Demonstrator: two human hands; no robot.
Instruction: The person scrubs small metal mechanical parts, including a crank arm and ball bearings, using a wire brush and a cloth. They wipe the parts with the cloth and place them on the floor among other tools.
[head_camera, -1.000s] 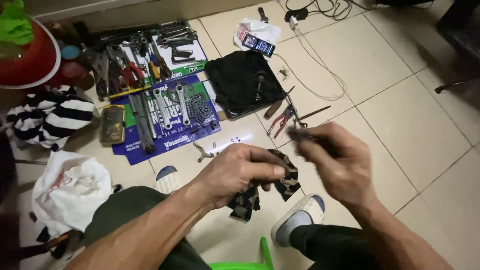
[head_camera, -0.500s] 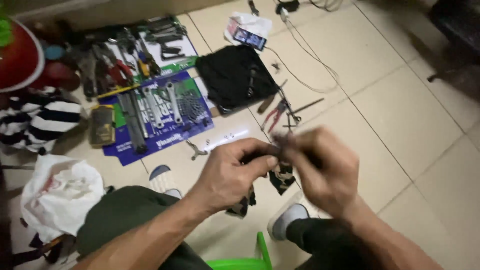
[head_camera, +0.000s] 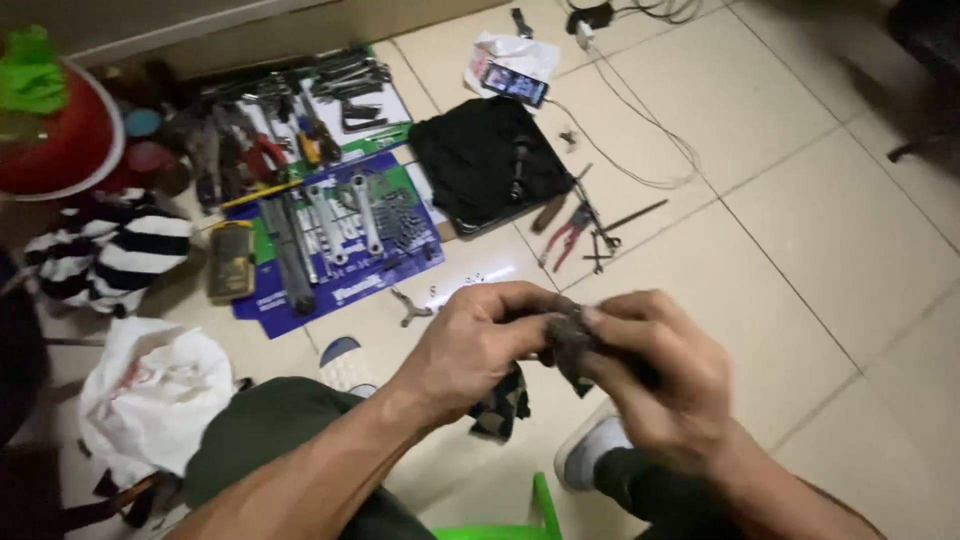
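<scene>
Both closed on a dark rag (head_camera: 560, 345): left hand (head_camera: 470, 345) pinching one end, right hand (head_camera: 655, 375) wrapping it around something hidden, likely for wiping.

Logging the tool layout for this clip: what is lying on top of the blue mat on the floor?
On the blue mat lie long grey metal tools, side by side, with a cluster of small metal parts. Their exact kinds are too small to tell.

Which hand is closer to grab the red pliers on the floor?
Probably the right hand: the red-handled pliers lie nearer its side. Both hands pinch the dark rag; the left hand sits slightly farther.
</scene>
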